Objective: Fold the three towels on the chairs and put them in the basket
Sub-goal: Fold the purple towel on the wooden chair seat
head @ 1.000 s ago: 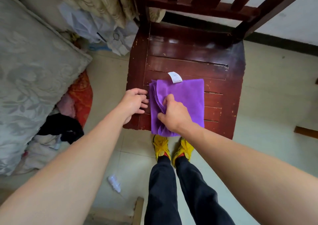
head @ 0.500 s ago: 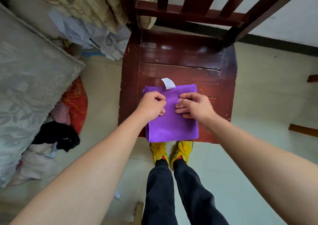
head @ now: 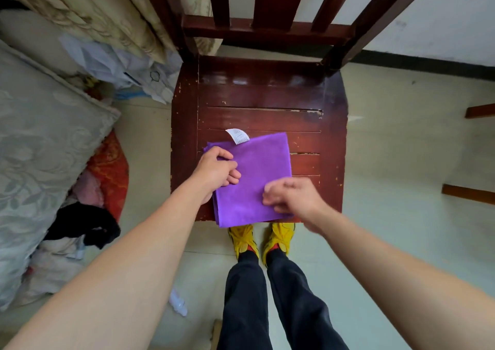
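Chair: the red wooden chair (head: 257, 95) is standing on the pale floor (head: 401, 162).
On the chair: a folded purple towel (head: 257, 167) is lying at the seat's front, its near edge overhanging and its white tag (head: 237, 136) pointing toward the backrest.
Floor: a clear bottle (head: 178, 302) and a heap of clothes (head: 80, 226) are lying at the left.

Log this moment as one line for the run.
purple towel: folded square on chair seat | left hand: grips towel's left edge | right hand: blurred over near right corner, grip unclear | basket: not in view
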Demonstrator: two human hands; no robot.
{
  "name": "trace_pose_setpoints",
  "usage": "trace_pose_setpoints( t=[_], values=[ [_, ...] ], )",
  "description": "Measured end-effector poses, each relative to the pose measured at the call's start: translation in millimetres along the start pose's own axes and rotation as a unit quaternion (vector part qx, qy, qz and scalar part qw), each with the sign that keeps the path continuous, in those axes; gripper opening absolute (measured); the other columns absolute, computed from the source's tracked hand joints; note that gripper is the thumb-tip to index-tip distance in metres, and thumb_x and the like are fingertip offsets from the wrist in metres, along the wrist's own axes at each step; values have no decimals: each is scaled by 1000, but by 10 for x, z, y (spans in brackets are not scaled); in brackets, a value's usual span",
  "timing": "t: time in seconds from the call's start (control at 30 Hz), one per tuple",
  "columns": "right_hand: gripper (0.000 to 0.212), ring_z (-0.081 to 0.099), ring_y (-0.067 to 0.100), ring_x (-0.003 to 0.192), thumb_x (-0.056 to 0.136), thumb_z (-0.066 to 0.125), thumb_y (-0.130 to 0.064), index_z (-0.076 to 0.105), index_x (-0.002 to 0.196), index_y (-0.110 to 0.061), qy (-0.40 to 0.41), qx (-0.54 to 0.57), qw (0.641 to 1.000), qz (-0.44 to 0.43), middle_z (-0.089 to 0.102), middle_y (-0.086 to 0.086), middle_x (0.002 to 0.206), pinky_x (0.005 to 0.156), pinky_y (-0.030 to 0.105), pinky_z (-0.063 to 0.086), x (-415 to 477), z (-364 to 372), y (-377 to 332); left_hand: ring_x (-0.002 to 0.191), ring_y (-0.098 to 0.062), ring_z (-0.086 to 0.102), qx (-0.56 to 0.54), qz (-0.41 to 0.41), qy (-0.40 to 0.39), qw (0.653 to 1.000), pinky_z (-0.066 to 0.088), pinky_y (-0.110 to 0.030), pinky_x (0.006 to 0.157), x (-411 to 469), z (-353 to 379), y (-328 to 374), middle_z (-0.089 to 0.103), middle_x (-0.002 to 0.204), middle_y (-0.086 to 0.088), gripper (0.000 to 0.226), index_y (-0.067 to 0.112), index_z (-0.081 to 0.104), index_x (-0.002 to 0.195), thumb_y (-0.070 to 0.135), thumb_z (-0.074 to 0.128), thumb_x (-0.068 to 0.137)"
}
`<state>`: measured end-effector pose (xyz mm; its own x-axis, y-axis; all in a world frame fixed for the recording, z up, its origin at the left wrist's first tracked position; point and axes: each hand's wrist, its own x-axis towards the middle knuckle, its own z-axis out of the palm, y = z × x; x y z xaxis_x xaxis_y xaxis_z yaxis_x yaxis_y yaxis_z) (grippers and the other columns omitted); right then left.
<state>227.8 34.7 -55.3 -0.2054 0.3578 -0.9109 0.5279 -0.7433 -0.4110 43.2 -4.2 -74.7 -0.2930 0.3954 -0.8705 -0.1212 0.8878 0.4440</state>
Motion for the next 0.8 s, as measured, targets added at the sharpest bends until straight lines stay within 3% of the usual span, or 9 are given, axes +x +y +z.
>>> trace_pose_setpoints(
  t=[0.13, 0.2, 0.27, 0.37, 0.47, 0.57, 0.67, 0.73, 0.8],
  values=[
    [7, 72, 27, 80, 84, 68, -5, 72, 88, -1, 33, -3, 999, 22, 74, 17, 86, 83, 44, 55, -57, -181, 325, 62, -18, 62, -2, 1, -1, 1000, 43, -18, 51, -10, 8, -6, 67, 79, -13, 16, 12, 49, 106, 6, 54, 91],
    [6, 70, 29, 74, 81, 72, -9, 73, 76, -7, 79, -52, 995, 0, 73, 12, 77, 78, 45, 59, -14, -270, 390, 63, -17, 61, -3, 0, 4, 1000, 44, -19, 52, -30, 26, -24, 66, 80, -13, 19, 12, 50, 107, 6, 56, 90],
    [15, 68, 22, 69, 73, 78, -30, 69, 70, -19, 170, -138, 975, -23, 71, -1, 67, 71, 44, 59, 23, -363, 449, 66, -19, 63, 28, 18, 26, 999, 50, -22, 57, -49, 66, -70, 66, 79, -10, 20, 14, 53, 103, 8, 60, 86],
    [39, 65, 15, 77, 67, 76, -54, 63, 90, -26, 228, -212, 949, -51, 67, -10, 78, 73, 39, 56, 16, -367, 423, 77, -28, 67, 109, 73, 76, 988, 56, -35, 74, -98, 130, -166, 65, 68, -2, 16, 24, 56, 79, 9, 62, 82],
    [58, 62, 14, 84, 64, 71, -67, 55, 107, -31, 184, -287, 937, -69, 64, -14, 92, 73, 35, 52, 15, -148, 361, 69, -26, 63, 109, 90, 61, 988, 53, -27, 65, -193, 227, -222, 65, 69, -5, 22, 22, 61, 80, 2, 54, 85],
    [53, 61, 18, 86, 65, 78, -55, 53, 105, -28, 153, -283, 945, -60, 63, -11, 95, 73, 36, 50, 114, -40, 351, 60, -15, 57, 39, 49, -4, 998, 46, -17, 51, -266, 322, -161, 63, 77, -5, 29, 15, 62, 106, -2, 48, 89],
    [35, 64, 22, 78, 63, 83, -40, 62, 84, -22, 143, -234, 960, -46, 67, -4, 82, 71, 38, 54, 201, -229, 283, 63, -16, 57, 14, 12, -35, 999, 44, -23, 54, -225, 311, -40, 64, 80, -6, 30, 14, 60, 112, 0, 47, 89],
    [29, 61, 24, 72, 63, 83, -32, 59, 73, -20, 165, -239, 955, -63, 63, -2, 72, 66, 36, 50, 219, -454, 172, 64, -18, 58, 51, 69, 5, 996, 44, -24, 57, -197, 286, 54, 64, 76, -5, 23, 16, 63, 100, 1, 52, 86],
    [27, 58, 25, 73, 64, 79, -24, 54, 74, -19, 176, -260, 944, -99, 60, 0, 73, 66, 36, 48, 225, -670, 20, 76, -21, 60, 182, 200, 102, 957, 47, -28, 68, -213, 262, 195, 64, 84, -2, 20, 19, 63, 93, 5, 57, 80]
  ],
)
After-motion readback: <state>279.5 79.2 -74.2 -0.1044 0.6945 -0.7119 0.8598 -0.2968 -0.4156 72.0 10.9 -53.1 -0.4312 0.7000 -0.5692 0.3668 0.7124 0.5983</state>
